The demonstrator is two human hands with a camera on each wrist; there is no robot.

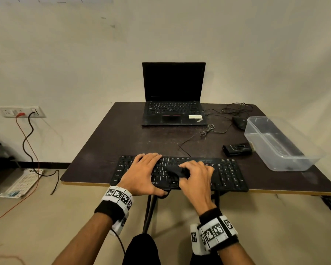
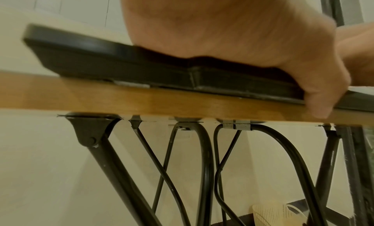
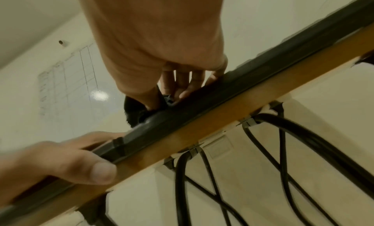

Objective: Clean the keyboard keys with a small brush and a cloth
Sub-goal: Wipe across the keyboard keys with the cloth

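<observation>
A black keyboard (image 1: 227,175) lies along the near edge of the dark table (image 1: 107,142). My left hand (image 1: 151,175) rests flat on its left half, fingers spread over the keys. Its thumb (image 3: 97,170) lies against the front edge. My right hand (image 1: 195,176) is over the middle keys, its fingers curled round a bunched black cloth (image 1: 177,172) that touches the keys. From below, the cloth (image 3: 134,112) sticks out under the right fingers (image 3: 182,82). In the left wrist view the palm (image 2: 232,29) presses down on the keyboard (image 2: 101,61). No brush is visible.
An open black laptop (image 1: 174,104) stands at the back of the table. To the right are a clear plastic tub (image 1: 275,146), a small black device (image 1: 237,149), a mouse (image 1: 240,122) and loose cables (image 1: 208,129). Black table legs (image 2: 206,173) run underneath.
</observation>
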